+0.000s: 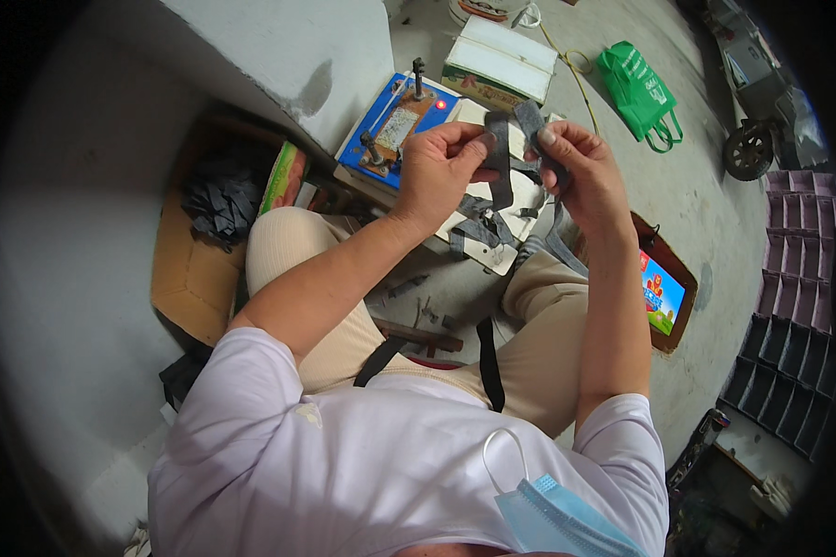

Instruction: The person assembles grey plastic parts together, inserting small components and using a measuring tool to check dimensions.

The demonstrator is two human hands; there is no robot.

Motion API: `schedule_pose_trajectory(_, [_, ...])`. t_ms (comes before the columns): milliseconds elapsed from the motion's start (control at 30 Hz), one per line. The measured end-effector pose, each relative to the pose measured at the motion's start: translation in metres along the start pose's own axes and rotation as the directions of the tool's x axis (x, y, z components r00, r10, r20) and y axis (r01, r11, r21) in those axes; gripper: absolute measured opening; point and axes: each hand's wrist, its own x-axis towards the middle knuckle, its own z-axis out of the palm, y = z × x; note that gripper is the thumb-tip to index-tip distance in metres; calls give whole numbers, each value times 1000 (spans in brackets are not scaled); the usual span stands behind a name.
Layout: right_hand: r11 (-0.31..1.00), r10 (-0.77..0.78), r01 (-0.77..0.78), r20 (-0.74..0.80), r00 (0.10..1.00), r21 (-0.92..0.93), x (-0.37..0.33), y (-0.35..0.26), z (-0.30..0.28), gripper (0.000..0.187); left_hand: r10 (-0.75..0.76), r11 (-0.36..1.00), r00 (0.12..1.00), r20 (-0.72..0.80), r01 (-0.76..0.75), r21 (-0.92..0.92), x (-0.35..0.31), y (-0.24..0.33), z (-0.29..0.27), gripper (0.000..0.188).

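Note:
My left hand [441, 172] pinches a short dark grey fabric strip [500, 167] between thumb and fingers, so that it hangs nearly upright. Close by, my right hand [581, 176] is closed on a lighter grey strip [529, 119], whose top end sticks up past the thumb. The two strips are apart by a small gap. Below both hands, several loose grey strips [478, 227] lie on a white board [488, 255]. Just beyond my left hand stands a blue-topped device [358, 139] with two upright posts, a rusty plate and a lit red light.
At my left, an open cardboard box [190, 292] holds a heap of dark strips [221, 200]. A white-lidded box [502, 60] stands ahead, a green bag [636, 88] lies on the floor, and a colourful carton [664, 292] is at my right. Compartment trays [790, 306] line the far right.

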Motion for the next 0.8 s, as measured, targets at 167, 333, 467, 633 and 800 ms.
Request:
schedule_pose_trajectory(167, [1000, 20, -19, 58, 998, -7, -4, 14, 23, 16, -84, 982, 996, 15, 85, -170, 1, 4, -2, 15])
schedule_pose_trajectory(333, [1000, -21, 21, 27, 999, 1, 1, 21, 31, 19, -28, 993, 1000, 0, 28, -115, -1, -1, -3, 22])
schedule_pose_trajectory(467, [1000, -15, 15, -5, 1000, -25, 0, 21, 34, 18, 23, 998, 1000, 0, -23, -58, -3, -4, 0, 21])
schedule_pose_trajectory(633, [999, -10, 9, -16, 1000, -39, 0, 19, 34, 19, 61, 998, 998, 9, -61, 4, -4, -4, 3, 21])
schedule_pose_trajectory(800, [998, -20, 19, -28, 999, -54, -1, 18, 38, 20, 61, 998, 997, 48, -61, -9, -4, -5, 1, 21])
